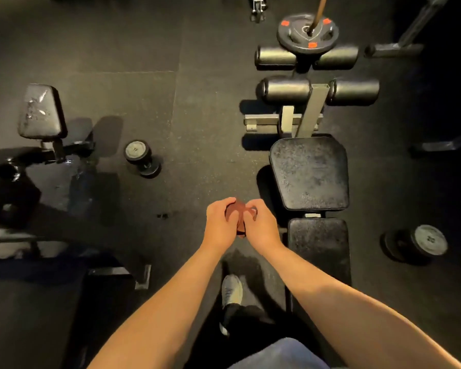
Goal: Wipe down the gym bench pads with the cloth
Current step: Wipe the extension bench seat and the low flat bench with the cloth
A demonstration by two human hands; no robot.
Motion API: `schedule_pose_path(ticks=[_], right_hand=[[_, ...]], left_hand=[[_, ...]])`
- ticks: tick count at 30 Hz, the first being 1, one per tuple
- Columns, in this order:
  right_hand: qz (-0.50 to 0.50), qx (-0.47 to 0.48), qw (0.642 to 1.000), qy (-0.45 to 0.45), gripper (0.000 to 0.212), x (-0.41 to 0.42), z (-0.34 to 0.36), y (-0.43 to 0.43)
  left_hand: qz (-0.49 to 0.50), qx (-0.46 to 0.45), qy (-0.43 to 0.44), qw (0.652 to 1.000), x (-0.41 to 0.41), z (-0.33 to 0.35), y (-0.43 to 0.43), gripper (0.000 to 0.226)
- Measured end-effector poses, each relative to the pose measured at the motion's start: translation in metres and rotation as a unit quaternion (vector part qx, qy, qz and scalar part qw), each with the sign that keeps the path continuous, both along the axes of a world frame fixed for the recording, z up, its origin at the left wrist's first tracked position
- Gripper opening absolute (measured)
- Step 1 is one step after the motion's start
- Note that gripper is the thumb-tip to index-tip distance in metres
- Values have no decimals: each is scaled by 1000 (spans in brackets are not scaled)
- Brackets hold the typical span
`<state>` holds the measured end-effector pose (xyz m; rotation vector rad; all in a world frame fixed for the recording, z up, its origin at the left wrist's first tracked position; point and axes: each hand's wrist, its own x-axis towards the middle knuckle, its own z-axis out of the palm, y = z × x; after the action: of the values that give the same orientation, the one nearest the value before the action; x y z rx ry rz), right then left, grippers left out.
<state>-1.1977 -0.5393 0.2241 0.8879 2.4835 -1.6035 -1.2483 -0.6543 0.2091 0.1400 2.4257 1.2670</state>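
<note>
Two hands meet at centre frame, both gripping one small reddish-brown cloth [236, 210] bunched btwn them: left hand [220, 222] w/ fingers curled over its top, right hand [262, 227] pinching the other side. Cloth is held in the air over the dark floor [197, 102], just left of the bench and not touching any pad. Bench runs away from the person on the right: long back pad [320, 246] nearest, wider seat pad [309, 173] beyond, both black w/ a dull speckled surface. Past the seat pad stand a grey metal post [314, 110] and four roller pads [285, 90], then a weight plate [308, 33] w/ orange marks. One dumbbell [143, 158] lies left of the bench, another dumbbell [417, 243] on its right. A 2nd bench's pad [41, 111] sits far left. Grey shoe [232, 290] shows below the hands.
</note>
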Motion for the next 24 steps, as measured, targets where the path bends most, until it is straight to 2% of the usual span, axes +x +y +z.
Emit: schedule_pose_path(ticks=[5,8,11,14,16,21,24], right_hand=[[-78,-11,997,4,15,-78,-27,22],[-122,-23,992,2,15,-118,-62,35],[-128,-33,991,19,17,-155,-107,51],[-149,-48,988,1,21,-185,-160,70],[-159,-52,986,-11,22,-198,-200,84],[-145,27,989,-2,21,-220,-305,127],[-143,103,984,17,21,-238,-359,152]], left_hand=[[-4,36,-55,998,-86,-41,31,35],[-28,35,-57,997,-128,-75,50,35],[-57,50,-89,993,-164,-131,70,39],[-46,100,-135,985,-190,-192,93,43],[-51,124,-146,980,-208,-227,109,38],[-81,159,-117,977,-253,-332,155,25],[-78,189,-101,974,-269,-395,186,29]])
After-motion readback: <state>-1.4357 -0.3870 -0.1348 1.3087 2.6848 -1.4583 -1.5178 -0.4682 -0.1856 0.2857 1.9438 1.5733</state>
